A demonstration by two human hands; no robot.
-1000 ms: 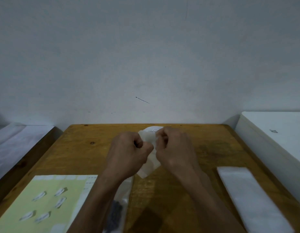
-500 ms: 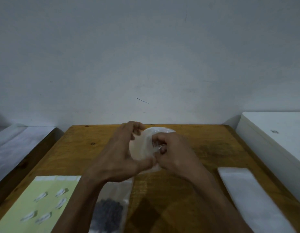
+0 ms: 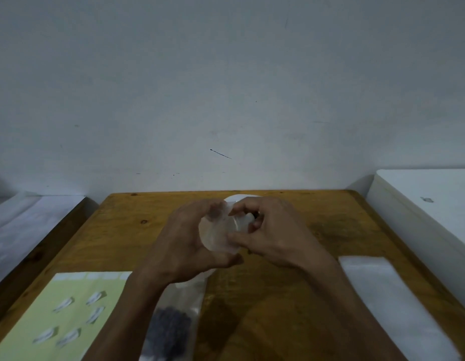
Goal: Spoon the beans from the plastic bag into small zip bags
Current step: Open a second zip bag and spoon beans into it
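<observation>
You hold a small zip bag (image 3: pixel 218 231) up over the middle of the table (image 3: pixel 330 225), between both hands. Your left hand (image 3: pixel 184 241) curls round its left and lower edge, thumb under the bottom corner. Your right hand (image 3: pixel 273 235) pinches the top and right edge with finger and thumb. The bag looks empty, thin and clear. I judge it nearly weightless, limp and slick, so it will fold or slide if you squeeze the middle. Take it by the stiffer zip strip at the mouth, one side to each hand, and pull the lips apart there. Whether the mouth is already parted I cannot tell; the film is too blurred.

The bean bag (image 3: pixel 174 327) lies flat on the table below your left forearm, near the bottom edge of the view, well apart from the zip bag. Its dark beans (image 3: pixel 171 332) sit in a loose heap inside. That bag is soft too, and the beans will likely roll and shift, so hold it by its open end rather than its belly.

No spoon is plain to see. A white round thing (image 3: pixel 239 198) shows just behind your hands, mostly hidden.
</observation>
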